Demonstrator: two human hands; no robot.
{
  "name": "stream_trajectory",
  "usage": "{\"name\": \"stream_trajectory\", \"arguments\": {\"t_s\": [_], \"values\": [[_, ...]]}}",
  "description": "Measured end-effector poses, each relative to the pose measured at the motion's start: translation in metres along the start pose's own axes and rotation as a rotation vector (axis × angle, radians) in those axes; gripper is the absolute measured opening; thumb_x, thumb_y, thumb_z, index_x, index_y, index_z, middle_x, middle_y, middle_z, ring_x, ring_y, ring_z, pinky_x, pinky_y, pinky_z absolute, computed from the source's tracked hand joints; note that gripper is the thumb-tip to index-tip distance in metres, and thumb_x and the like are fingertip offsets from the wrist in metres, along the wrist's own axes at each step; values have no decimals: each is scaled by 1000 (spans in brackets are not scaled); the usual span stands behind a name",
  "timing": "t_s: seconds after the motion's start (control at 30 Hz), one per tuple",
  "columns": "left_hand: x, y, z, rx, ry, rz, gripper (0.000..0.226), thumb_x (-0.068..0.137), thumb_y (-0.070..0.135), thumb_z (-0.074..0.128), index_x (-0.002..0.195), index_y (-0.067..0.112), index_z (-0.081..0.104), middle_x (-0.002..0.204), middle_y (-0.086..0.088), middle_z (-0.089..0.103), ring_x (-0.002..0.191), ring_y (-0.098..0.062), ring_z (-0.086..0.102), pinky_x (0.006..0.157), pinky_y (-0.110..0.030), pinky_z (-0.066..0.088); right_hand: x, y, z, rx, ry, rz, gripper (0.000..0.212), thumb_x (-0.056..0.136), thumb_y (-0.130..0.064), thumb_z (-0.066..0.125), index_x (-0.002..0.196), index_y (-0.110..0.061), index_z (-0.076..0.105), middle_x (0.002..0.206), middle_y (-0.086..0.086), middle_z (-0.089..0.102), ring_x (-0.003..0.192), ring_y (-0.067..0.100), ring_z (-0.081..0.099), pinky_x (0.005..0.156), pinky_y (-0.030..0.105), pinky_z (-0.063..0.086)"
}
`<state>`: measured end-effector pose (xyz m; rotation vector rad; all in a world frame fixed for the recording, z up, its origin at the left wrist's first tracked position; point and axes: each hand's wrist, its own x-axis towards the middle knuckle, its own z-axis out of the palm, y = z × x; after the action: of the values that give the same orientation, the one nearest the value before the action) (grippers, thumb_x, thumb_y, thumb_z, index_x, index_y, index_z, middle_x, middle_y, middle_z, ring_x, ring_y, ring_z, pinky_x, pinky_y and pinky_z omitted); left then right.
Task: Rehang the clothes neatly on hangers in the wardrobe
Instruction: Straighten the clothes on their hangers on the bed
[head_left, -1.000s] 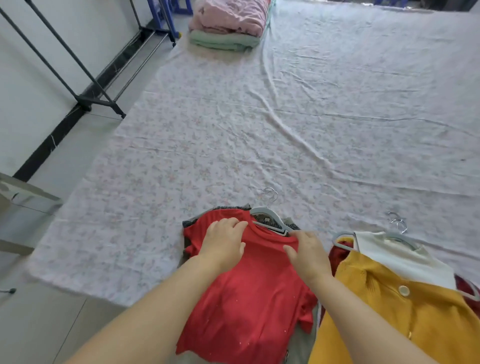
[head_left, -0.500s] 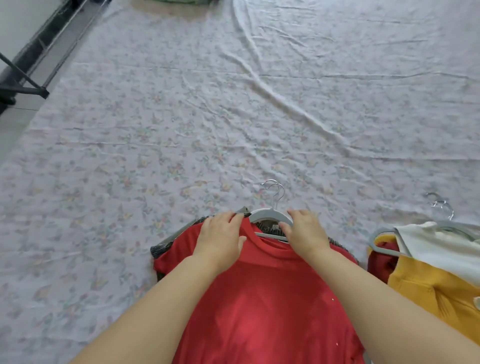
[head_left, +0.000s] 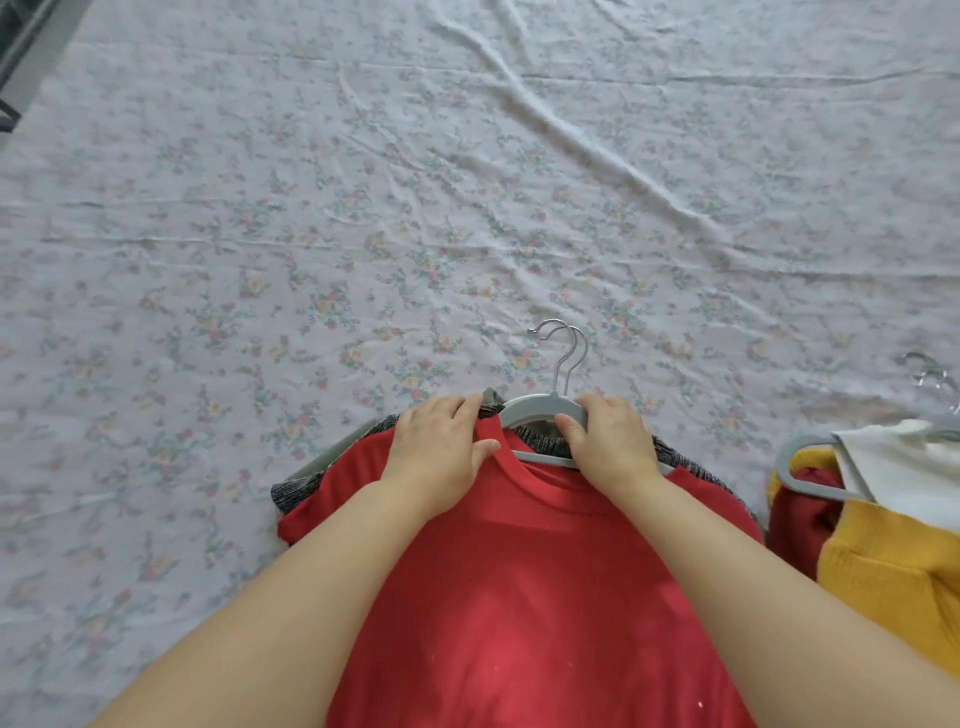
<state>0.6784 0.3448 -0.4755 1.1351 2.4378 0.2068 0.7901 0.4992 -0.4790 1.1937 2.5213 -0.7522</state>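
A red T-shirt (head_left: 540, 597) lies flat on the bed, on top of a grey-black knit garment (head_left: 301, 486). At its neck are grey plastic hangers (head_left: 535, 408) with two metal hooks (head_left: 566, 348) pointing away from me. My left hand (head_left: 441, 449) pinches the left side of the red collar. My right hand (head_left: 608, 441) grips the right shoulder of the top hanger, thumb under the bar. The hanger's lower bar sits in the neck opening.
The floral bedsheet (head_left: 415, 208) spreads wide and wrinkled ahead. At the right lies a pile with a yellow knit top (head_left: 893, 571), a white garment (head_left: 904, 467) and a dark red one on a grey hanger (head_left: 795, 467). A dark rack foot (head_left: 10, 104) shows at far left.
The view has tilted down and moved closer to the bed. My right hand slid from the red shirt's shoulder up onto the hanger; my left hand shifted to the collar.
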Motion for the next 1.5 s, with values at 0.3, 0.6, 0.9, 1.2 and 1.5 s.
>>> {"name": "stream_trajectory", "arguments": {"t_s": [0.3, 0.6, 0.9, 1.2, 1.5], "values": [[-6, -5, -7, -41, 6, -45, 51, 92, 48, 42, 137, 24, 36, 126, 0, 52, 118, -23, 44, 98, -36, 27, -31, 0, -10, 235, 132, -96, 16, 89, -27, 58, 98, -15, 57, 74, -2, 54, 78, 27, 54, 79, 37, 38], [-97, 19, -63, -153, 198, -26, 47, 85, 41, 58, 128, 22, 51, 112, -1, 60, 109, -22, 49, 93, -32, 26, -133, -30, -52, 557, 345, -92, 16, 76, -15, 72, 91, -19, 68, 76, -12, 59, 82, 21, 58, 83, 43, 45], [-248, 39, -156, -223, 401, -118, 40, 80, 33, 67, 118, 22, 61, 106, 2, 65, 102, -23, 55, 89, -29, 26, -258, -87, -116, 648, 349, -229, 20, 71, -13, 77, 88, -23, 71, 75, -21, 60, 77, 5, 58, 70, 10, 38], [-379, -17, -206, -213, 486, -265, 43, 85, 37, 60, 125, 22, 56, 116, 3, 61, 112, -19, 49, 97, -27, 21, -359, -184, -112, 669, 255, -412, 24, 72, -16, 77, 84, -33, 66, 75, -22, 59, 78, 9, 57, 70, 15, 38], [-483, -149, -236, -196, 550, -260, 43, 84, 40, 60, 124, 26, 56, 114, 5, 62, 111, -17, 50, 95, -27, 21, -438, -309, -40, 645, 261, -450, 17, 74, -21, 76, 90, -26, 71, 76, -19, 60, 75, 1, 56, 71, 7, 37]]}}
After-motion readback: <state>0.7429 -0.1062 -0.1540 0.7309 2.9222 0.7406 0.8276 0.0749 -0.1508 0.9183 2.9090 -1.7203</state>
